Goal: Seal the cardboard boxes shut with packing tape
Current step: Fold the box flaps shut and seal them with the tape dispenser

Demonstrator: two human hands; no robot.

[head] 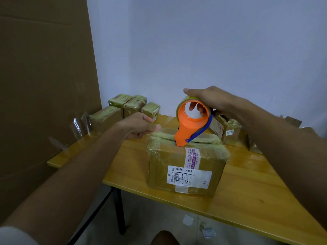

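Tape drawn out over a box top, with a slack stretch at risk of folding on itself.

The right hand [210, 100] has its grip closed around the orange tape dispenser [192, 124], nose down on the cardboard box [185, 167] at the tabletop's [247, 188] centre; the left hand [139, 127], at the box's ten o'clock, pinches the loose tape end [159, 127]. If tension drops, the film may wrinkle or stick to itself; a skewed pull could miss the open flap seam.
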